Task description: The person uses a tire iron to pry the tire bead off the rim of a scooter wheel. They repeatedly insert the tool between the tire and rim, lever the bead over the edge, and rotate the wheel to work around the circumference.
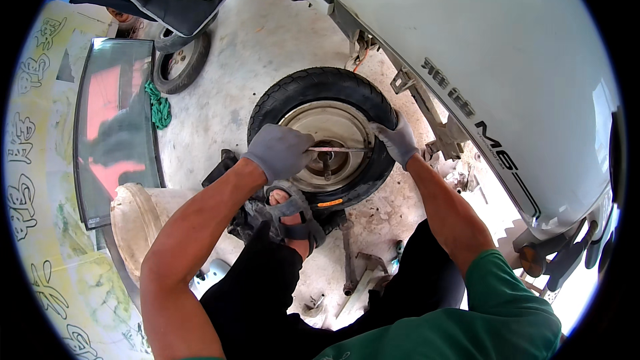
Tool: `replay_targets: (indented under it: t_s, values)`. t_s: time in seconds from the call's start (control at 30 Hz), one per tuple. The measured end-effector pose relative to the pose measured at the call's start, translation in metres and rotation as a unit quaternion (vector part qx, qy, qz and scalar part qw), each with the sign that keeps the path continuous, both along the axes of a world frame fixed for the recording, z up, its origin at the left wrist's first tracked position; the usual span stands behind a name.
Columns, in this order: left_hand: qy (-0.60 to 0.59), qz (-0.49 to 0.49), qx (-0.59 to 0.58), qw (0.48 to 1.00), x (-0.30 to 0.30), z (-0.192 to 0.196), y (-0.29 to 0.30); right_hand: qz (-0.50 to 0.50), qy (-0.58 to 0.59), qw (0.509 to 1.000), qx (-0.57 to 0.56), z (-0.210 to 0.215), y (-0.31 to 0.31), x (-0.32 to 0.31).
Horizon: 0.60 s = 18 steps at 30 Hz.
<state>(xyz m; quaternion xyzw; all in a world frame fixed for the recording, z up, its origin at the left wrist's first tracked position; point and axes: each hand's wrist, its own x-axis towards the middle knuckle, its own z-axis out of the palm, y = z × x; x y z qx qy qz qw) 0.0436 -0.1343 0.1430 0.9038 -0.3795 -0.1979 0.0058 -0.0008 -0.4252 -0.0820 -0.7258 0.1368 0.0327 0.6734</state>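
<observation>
gloved left hand (279, 151) fingers clenched on a metal bar (339, 150) across the wheel (325, 137), right hand (399, 140) fingers gripping its tyre, sandalled foot (293, 213) beneath

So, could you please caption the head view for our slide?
Gloved left hand levers a metal bar across a small wheel; right hand steadies the tyre.

The left hand (279, 151) in its grey glove covers the left part of the wheel rim (333, 127) and hides the near end of the thin metal bar (339, 150), so the grip on it cannot be made out. The right hand (399, 140) hides the tyre (313, 87) edge beneath it. The hub (327, 160) parts are too small to tell apart. The sandalled foot (293, 210) covers the tyre's lower edge. The white vehicle body (480, 33) and glass pane (113, 127) blur toward the rim.
</observation>
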Motion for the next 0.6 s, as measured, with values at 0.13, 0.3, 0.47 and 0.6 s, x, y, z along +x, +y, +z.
replay_targets:
  t_s: [0.13,0.3,0.47,0.6]
  values:
    - [-0.019,-0.028,-0.012,0.999,0.011,-0.016,-0.009,-0.015,-0.017,1.0,0.001,-0.007,-0.003,0.001]
    - [0.019,-0.005,0.057,0.998,0.013,-0.003,-0.021,-0.022,0.005,1.0,-0.009,0.01,0.003,-0.002]
    - [0.069,0.07,0.049,0.994,-0.002,-0.003,-0.026,-0.014,-0.001,1.0,-0.007,0.018,0.003,-0.003]
    - [0.074,0.051,0.062,0.994,0.005,-0.018,-0.029,-0.019,0.005,1.0,-0.018,0.006,0.001,-0.004]
